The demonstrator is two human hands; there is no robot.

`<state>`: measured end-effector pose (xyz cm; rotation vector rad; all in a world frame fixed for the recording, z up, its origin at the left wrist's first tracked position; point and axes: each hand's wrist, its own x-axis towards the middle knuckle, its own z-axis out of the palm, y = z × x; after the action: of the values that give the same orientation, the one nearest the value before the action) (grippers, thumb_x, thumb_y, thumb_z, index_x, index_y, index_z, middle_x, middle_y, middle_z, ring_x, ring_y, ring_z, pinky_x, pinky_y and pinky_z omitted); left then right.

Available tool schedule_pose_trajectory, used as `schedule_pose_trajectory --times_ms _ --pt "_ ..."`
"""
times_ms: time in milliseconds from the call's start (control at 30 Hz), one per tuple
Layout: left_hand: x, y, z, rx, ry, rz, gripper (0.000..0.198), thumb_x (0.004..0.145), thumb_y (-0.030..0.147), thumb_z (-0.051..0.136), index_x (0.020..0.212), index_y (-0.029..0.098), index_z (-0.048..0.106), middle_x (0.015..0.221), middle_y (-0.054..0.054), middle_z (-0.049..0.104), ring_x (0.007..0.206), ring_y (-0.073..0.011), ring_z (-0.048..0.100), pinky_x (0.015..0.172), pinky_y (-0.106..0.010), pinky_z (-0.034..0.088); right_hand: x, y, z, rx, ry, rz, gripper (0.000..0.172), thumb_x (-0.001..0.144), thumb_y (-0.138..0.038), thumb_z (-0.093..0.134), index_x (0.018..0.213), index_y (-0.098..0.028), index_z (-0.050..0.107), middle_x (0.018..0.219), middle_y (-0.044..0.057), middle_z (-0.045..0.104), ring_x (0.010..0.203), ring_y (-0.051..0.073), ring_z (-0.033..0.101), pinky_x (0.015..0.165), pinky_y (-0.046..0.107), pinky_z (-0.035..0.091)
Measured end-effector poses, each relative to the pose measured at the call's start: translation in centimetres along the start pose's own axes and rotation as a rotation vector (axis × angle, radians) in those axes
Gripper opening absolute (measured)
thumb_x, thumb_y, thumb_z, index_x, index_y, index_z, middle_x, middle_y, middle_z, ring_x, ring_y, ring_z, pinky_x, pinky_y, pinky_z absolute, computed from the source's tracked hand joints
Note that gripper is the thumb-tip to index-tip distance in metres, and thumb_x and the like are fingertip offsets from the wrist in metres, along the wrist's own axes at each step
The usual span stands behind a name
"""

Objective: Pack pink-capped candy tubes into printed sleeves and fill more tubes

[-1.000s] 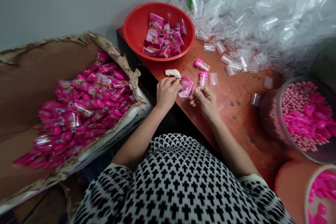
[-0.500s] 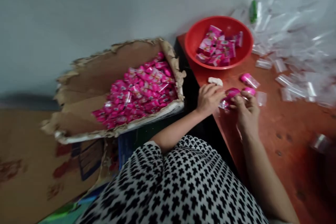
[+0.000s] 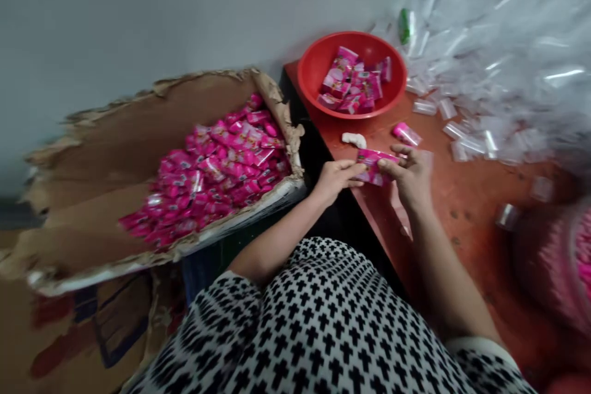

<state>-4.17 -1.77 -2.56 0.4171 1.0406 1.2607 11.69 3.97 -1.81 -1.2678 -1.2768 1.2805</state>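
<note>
A small shiny pink packet [image 3: 372, 173] is stretched between my two hands over the table's near edge. The fingers of my left hand [image 3: 336, 181] pinch its left end. On the right end, the thumb and fingers of my right hand [image 3: 412, 177] are closed. Just beyond them a clear tube with a pink end [image 3: 407, 134] lies on its side. A crumpled white piece [image 3: 354, 139] rests left of it. Further back stands a red bowl [image 3: 305, 77] with several pink packets [image 3: 353, 83] inside.
To the left, a torn-edged cardboard box [image 3: 133, 117] holds a heap of pink packets [image 3: 217, 172]. Clear plastic tubes [image 3: 471, 135] pile up on the red-orange table [image 3: 466, 197] at the right. A see-through container of pink pieces [image 3: 554, 258] stands at the right edge.
The view has swung right, bringing the pink container into sight. My hands have gone from fingering pink pieces low on the table to holding one packet spread out between them.
</note>
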Motion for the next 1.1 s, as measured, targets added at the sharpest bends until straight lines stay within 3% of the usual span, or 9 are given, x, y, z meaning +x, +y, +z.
schedule_pose_trajectory --times_ms 233,333,467,600,700,767,867,967,1100 --pt "0.4 0.3 0.0 -0.186 0.158 -0.109 0.021 0.072 0.015 0.087 0.071 0.009 0.067 0.067 -0.003 0.071 0.057 -0.0105 0.066 0.058 -0.023 0.059 0.7 1.3 -1.6 -0.689 0.043 -0.272 0.034 0.074 -0.039 0.082 0.098 -0.02 0.067 0.1 0.012 0.07 0.099 0.03 0.063 0.094 0.05 0.05" --pt "0.3 0.0 0.7 -0.17 0.136 -0.084 0.025 0.069 0.019 0.09 0.07 0.01 0.067 0.067 -0.003 0.071 0.057 -0.0105 0.067 0.06 -0.022 0.06 0.1 0.5 -1.1 -0.411 0.01 -0.262 0.039 0.083 -0.051 0.075 0.107 -0.023 0.064 0.102 0.008 0.072 0.09 0.023 0.063 0.086 0.041 0.053" --pt "0.0 0.1 1.3 -0.101 0.037 -0.073 0.037 0.056 0.031 0.097 0.07 0.01 0.07 0.067 -0.002 0.07 0.058 -0.0111 0.067 0.06 -0.024 0.062 -0.4 0.0 -0.2 0.051 -0.235 -0.044 0.051 0.073 -0.053 0.084 0.107 -0.024 0.059 0.075 -0.004 0.064 0.065 0.013 0.058 0.06 0.025 0.049" --pt "-0.2 0.4 1.2 0.042 -0.044 -0.076 0.047 0.048 0.043 0.098 0.072 0.008 0.076 0.068 -0.006 0.072 0.061 -0.0136 0.068 0.06 -0.025 0.062 -0.1 0.0 -0.5 0.051 -0.354 0.007 0.05 0.07 -0.048 0.086 0.104 -0.022 0.06 0.067 -0.007 0.059 0.056 0.01 0.053 0.053 0.022 0.044" --pt "-0.1 0.3 1.0 0.107 -0.027 -0.062 0.05 0.046 0.044 0.099 0.073 0.008 0.078 0.068 -0.006 0.073 0.062 -0.0137 0.069 0.063 -0.024 0.062 1.3 -0.5 -1.8 -0.19 -0.434 -0.072 0.033 0.083 -0.045 0.075 0.102 -0.019 0.065 0.076 -0.001 0.068 0.064 0.014 0.061 0.06 0.026 0.05" --pt "-0.1 0.2 0.9 0.076 0.023 -0.061 0.049 0.043 0.042 0.1 0.07 0.008 0.077 0.07 -0.006 0.074 0.063 -0.0143 0.07 0.066 -0.026 0.063 3.3 -1.1 -2.9 -0.482 -0.346 -0.22 0.019 0.094 -0.032 0.06 0.104 -0.018 0.069 0.093 0.005 0.075 0.082 0.019 0.068 0.076 0.032 0.054" --pt "0.1 0.2 1.0 -0.034 0.127 -0.081 0.045 0.041 0.032 0.101 0.066 0.008 0.074 0.071 -0.007 0.075 0.062 -0.014 0.07 0.066 -0.026 0.063 7.4 -2.2 -4.8 -1.023 -0.227 -0.415 0.043 0.092 -0.005 0.043 0.125 -0.015 0.067 0.135 0.015 0.068 0.125 0.029 0.061 0.105 0.044 0.047" --pt "0.1 0.4 1.2 -0.149 0.208 -0.128 0.037 0.047 0.022 0.099 0.069 0.008 0.073 0.067 -0.004 0.073 0.057 -0.0118 0.066 0.057 -0.023 0.06 11.4 -2.8 -6.1 -1.385 -0.443 -0.451 0.052 0.093 -0.004 0.042 0.142 -0.01 0.058 0.157 0.018 0.049 0.146 0.035 0.041 0.113 0.05 0.039" --pt "0.2 0.5 1.8 -0.241 0.26 -0.155 0.028 0.06 0.018 0.094 0.074 0.009 0.072 0.07 -0.004 0.073 0.055 -0.0109 0.065 0.049 -0.02 0.056 13.9 -2.9 -6.6 -1.488 -0.607 -0.451 0.041 0.098 -0.013 0.044 0.134 -0.012 0.063 0.142 0.018 0.062 0.136 0.031 0.05 0.111 0.046 0.039"
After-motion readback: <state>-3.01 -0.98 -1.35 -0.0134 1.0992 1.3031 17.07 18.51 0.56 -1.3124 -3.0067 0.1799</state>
